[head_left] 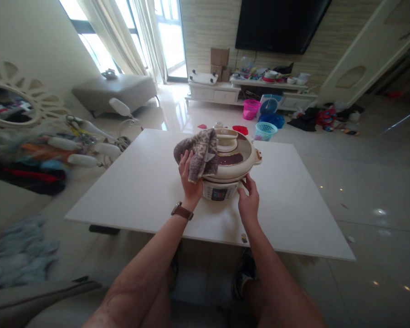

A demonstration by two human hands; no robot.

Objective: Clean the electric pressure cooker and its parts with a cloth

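Note:
A cream electric cooker (237,171) with a lid and a front control panel stands on the white table (136,196). Over the left side of its lid hangs a grey-brown patterned cloth (204,152). My left hand (188,175), with a brown-strapped watch at the wrist, is closed on this cloth and presses it to the cooker's left side. At the cooker's lower right front is my right hand (249,198), its fingers curled against the body under the lid's rim. Those fingertips are partly hidden.
Beyond the table, a pink basket (251,109) and a light-blue basket (265,130) stand on the floor. A low cabinet (222,94) loaded with items lines the far wall. White lamp-like shapes (84,159) and piled clothes are at left. A small sticker (244,238) marks the near edge.

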